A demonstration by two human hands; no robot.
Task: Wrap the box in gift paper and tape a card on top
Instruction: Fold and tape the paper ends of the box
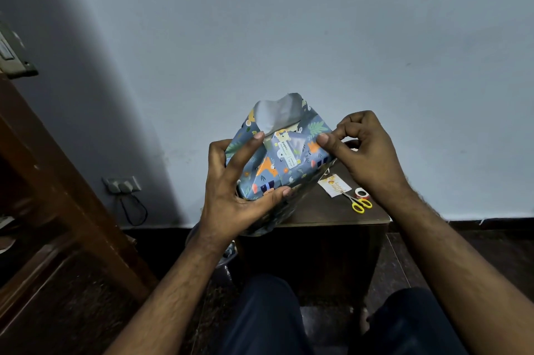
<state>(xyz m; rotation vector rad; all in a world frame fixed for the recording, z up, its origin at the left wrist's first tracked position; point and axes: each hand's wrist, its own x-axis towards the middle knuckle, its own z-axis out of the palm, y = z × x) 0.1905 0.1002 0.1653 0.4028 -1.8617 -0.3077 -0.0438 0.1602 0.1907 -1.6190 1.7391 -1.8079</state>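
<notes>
i hold the box (277,169) tight in my left hand (234,193); my right hand (361,149) pinches the paper corner; i should press each fold flat before taping.

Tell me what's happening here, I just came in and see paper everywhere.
A person is wrapping a box in blue animal-print gift paper, holding it up above a small dark table. The left hand grips the near side of the box, and the right hand pinches the paper at the right edge. One end of the paper is not yet folded shut at the top. The card, tape roll and yellow scissors lie on the table, so the card is not on yet.
</notes>
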